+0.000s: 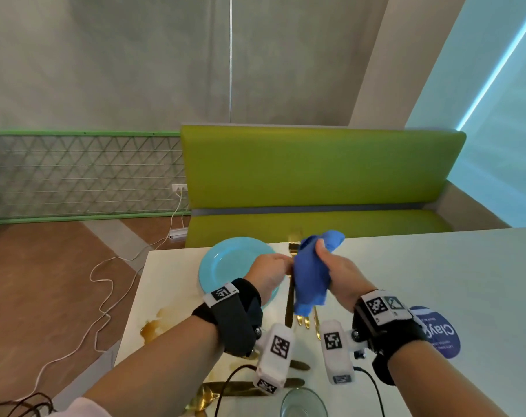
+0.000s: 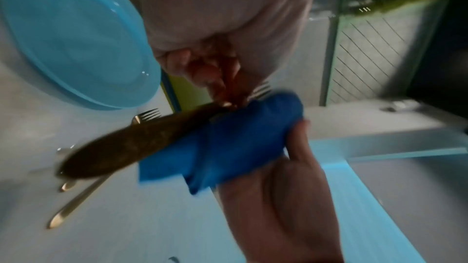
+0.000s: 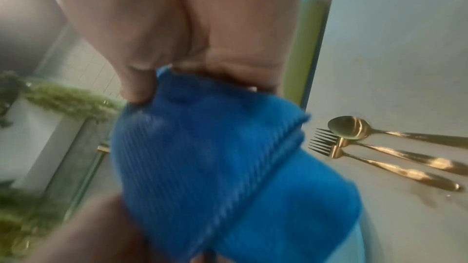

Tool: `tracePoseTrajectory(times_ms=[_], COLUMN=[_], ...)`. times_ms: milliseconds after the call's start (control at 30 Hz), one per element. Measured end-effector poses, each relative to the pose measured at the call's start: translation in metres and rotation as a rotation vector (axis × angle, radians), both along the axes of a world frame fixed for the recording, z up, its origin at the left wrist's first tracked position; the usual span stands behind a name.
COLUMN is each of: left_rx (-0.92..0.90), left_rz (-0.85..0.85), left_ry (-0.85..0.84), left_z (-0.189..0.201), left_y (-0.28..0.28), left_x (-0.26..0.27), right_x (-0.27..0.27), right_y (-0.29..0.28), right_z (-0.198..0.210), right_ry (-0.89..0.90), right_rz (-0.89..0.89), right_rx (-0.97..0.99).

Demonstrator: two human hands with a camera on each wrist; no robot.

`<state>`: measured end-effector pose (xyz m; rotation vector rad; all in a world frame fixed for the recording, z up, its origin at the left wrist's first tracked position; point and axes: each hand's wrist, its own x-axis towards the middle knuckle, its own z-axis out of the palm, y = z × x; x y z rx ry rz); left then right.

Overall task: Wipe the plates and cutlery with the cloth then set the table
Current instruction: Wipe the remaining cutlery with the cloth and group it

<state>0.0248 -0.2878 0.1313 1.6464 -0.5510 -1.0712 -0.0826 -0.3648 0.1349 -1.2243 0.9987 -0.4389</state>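
Plate [image 1: 225, 260] lies on the table [image 1: 436, 281], left of the cutlery [image 1: 304, 320]; bench [image 1: 316, 176] stands behind.

A green bench [image 1: 316, 176] stood behind the white table [image 1: 436, 281]. Left of the bench ran a green-framed lattice panel [image 1: 81, 176] above a brown floor [image 1: 45, 281]. Grey walls [image 1: 135, 55] rose above the bench, a pale blue lit wall [image 1: 502, 115] to its right.

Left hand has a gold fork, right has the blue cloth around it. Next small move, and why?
Probably draw the cloth along the fork toward its free handle end. The right hand grips the cloth bunched around the fork near the tines, the left hand pinches it there, and the handle sticks out bare.
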Motion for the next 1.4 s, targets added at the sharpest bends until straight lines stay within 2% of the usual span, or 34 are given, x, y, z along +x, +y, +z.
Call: tracePoseTrajectory(times_ms=[67, 200, 333, 400, 500, 533, 667, 733, 900, 1033, 1100, 1267, 1400], left_rx=[0.010, 0.055, 0.090, 0.103, 0.139, 0.149, 0.171, 0.197, 0.384, 0.517, 0.568, 0.674, 0.726], left_rz=[-0.092, -0.197, -0.230, -0.250, -0.279, -0.291, -0.312, -0.316, -0.353, -0.255, -0.244, -0.327, -0.419], left_ry=[-0.055, -0.144, -0.123, -0.131, -0.162, -0.165, -0.157, -0.130, -0.188, -0.195, -0.254, -0.379, -0.485], left_z=[-0.005, -0.016, -0.016, -0.013, -0.020, -0.023, -0.030, -0.032, -0.062, -0.086, -0.096, -0.123, -0.133], left_y=[-0.002, 0.003, 0.001, -0.001, 0.000, 0.000, -0.003, -0.006, -0.013, -0.031, -0.045, -0.080, -0.099], left_x=[-0.010, -0.018, -0.017, -0.017, -0.017, -0.018, -0.022, -0.022, -0.012, 0.005, 0.007, -0.002, -0.014], right_x=[0.005, 0.000, 0.000, -0.002, -0.008, -0.010, -0.011, -0.011, -0.033, -0.063, -0.072, -0.095, -0.120], right_y=[0.008, 0.002, -0.004, -0.004, -0.005, -0.007, -0.017, -0.018, -0.046, -0.073, -0.075, -0.072, -0.075], right_z=[-0.005, -0.015, -0.011, -0.013, -0.010, -0.009, -0.012, -0.018, -0.014, -0.023, -0.028, -0.040, -0.044], right_ry=[0.078, 0.150, 0.390, 0.414, 0.333, 0.337, 0.614, 0.672, 0.645, 0.569, 0.601, 0.618, 0.652], right_rz=[0.066, 0.008, 0.009, 0.023, 0.178, 0.216, 0.152, 0.073, -0.219, -0.161, -0.148, -0.204, -0.160], right_rx=[-0.113, -0.225, -0.508, -0.515, -0.396, -0.414, -0.652, -0.692, -0.657, -0.501, -0.462, -0.472, -0.410])
